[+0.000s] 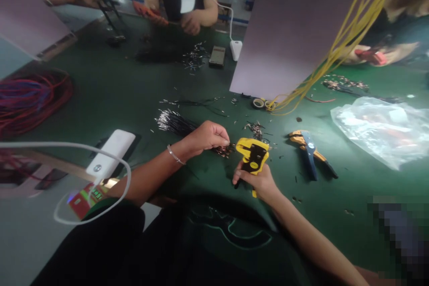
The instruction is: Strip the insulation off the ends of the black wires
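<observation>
My right hand (256,181) is wrapped around the grip of a yellow and black wire stripper (256,154), its head pointing up and to the left. Close to the jaws, my left hand (209,136) is closed in a pinch on a thin wire, most of it hidden by the fingers. Under that hand lies a bundle of black wires (179,124), with pale tips fanned out on the left and copper-coloured ends (223,151) by my fingertips. Small cut pieces (255,129) are scattered just beyond the stripper.
Blue and orange pliers (310,154) and a clear plastic bag (385,129) lie on the right. Yellow wires (330,62) hang beside a grey panel (281,31). On the left are a white power bank (110,153) and coiled red wires (33,98). Co-workers' hands (192,21) work opposite.
</observation>
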A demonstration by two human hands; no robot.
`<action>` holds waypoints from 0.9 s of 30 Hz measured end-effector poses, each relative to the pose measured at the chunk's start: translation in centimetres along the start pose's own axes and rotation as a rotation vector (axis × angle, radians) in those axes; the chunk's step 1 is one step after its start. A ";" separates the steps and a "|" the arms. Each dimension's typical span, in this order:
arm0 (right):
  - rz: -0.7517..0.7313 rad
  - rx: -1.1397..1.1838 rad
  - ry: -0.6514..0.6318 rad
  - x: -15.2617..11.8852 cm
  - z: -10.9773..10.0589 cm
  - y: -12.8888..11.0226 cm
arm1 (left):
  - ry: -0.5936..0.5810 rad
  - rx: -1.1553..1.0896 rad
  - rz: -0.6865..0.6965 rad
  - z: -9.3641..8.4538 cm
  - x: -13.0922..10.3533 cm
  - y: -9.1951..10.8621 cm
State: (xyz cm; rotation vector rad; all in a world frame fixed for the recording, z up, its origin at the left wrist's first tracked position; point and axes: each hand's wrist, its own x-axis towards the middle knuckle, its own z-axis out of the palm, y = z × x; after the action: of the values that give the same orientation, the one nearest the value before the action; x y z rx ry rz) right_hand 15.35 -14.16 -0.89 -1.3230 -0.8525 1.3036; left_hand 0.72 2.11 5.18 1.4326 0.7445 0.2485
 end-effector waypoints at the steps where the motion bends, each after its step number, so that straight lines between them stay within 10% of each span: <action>1: -0.004 0.027 -0.001 0.0 -0.2 -0.1 | -0.009 -0.011 0.004 0.0 -0.1 0.0; 27: 0.140 0.211 0.082 -0.2 -2.2 -2.8 | 0.320 0.705 0.474 2.7 -1.0 -0.7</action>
State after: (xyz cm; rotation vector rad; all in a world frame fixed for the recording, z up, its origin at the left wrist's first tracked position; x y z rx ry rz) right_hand 17.90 -14.16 1.52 -1.2756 -0.5571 1.3972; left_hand 1.36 -0.80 4.71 2.2768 0.7766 0.6361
